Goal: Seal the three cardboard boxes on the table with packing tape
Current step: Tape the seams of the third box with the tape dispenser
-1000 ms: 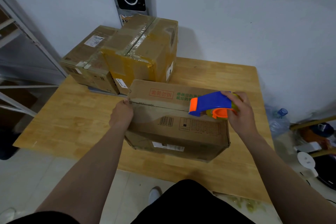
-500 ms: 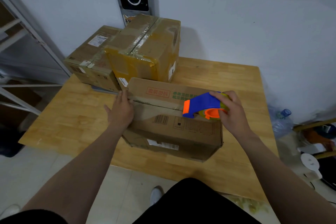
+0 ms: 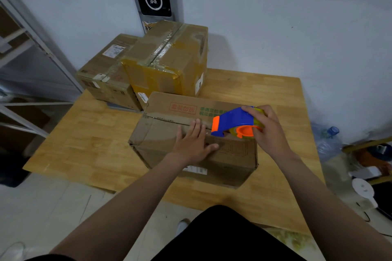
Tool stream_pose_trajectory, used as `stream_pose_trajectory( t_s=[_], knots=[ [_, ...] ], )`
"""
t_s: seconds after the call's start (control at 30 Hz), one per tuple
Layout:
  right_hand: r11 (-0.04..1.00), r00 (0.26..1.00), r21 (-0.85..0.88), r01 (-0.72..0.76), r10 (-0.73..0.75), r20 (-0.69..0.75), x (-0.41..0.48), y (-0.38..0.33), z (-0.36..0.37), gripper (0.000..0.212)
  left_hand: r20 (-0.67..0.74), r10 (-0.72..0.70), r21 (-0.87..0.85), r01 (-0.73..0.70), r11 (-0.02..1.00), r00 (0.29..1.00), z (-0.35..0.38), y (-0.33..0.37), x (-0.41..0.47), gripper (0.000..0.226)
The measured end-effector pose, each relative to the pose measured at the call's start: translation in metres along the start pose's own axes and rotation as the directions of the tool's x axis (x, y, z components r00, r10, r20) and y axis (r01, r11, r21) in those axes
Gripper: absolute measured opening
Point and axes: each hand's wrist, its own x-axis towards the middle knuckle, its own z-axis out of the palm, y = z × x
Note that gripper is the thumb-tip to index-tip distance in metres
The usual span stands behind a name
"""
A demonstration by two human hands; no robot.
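Two hands are working a box point(image 3: 169, 131): left hand point(image 3: 194, 142) pressing flat, fingers spread; right hand point(image 3: 268, 131) gripping a dispenser point(image 3: 233, 121), apparently touching the seam.

Dim, flat indoor light is filling the room, with a cool bluish cast washing over the white wall point(image 3: 275, 27). The tall brown tape-wrapped cardboard box point(image 3: 169, 59) is throwing a soft shadow rightward onto the wall and the light wooden tabletop point(image 3: 254, 91), so the light is coming from the left. Glare is glinting off the glossy tape along that box's top seam. The wide-angle lens is bending the grey metal shelf frame point(image 3: 31, 34) at the left edge. Fine print on the nearest plain cardboard box point(image 3: 161, 133) is reading soft, and the frame corners are smearing slightly.
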Motion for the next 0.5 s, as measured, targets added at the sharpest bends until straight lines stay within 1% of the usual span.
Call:
stream_pose_trajectory(
  t_s=[0.07,0.17,0.23,0.33,0.4,0.5],
  knots=[
    [1.0,0.999,0.01,-0.009,0.009,0.034,0.001,0.002,-0.005,0.084,-0.022,-0.013,0.014,0.013,1.0,1.0,0.003,0.005,-0.001,0.1],
    [1.0,0.998,0.013,-0.023,0.023,0.066,0.002,0.007,-0.015,0.091,-0.108,-0.049,0.037,0.053,0.998,0.993,0.006,0.004,-0.006,0.096],
    [1.0,0.996,-0.017,-0.014,0.015,0.086,0.004,0.007,-0.022,0.094,-0.14,-0.086,0.029,0.091,0.995,0.986,0.008,0.003,-0.006,0.095],
    [0.996,0.991,-0.089,0.03,-0.017,0.134,0.005,0.005,-0.029,0.095,-0.148,-0.096,0.028,0.101,0.994,0.984,0.008,0.003,-0.005,0.099],
    [0.995,0.99,-0.095,0.036,-0.022,0.137,0.004,0.006,-0.032,0.095,-0.146,-0.093,0.028,0.098,0.995,0.985,0.008,0.002,-0.005,0.103],
    [0.995,0.99,-0.092,0.038,-0.025,0.137,0.002,0.009,-0.035,0.095,-0.162,-0.087,0.03,0.093,0.995,0.983,0.009,0.002,-0.006,0.102]
  ],
)
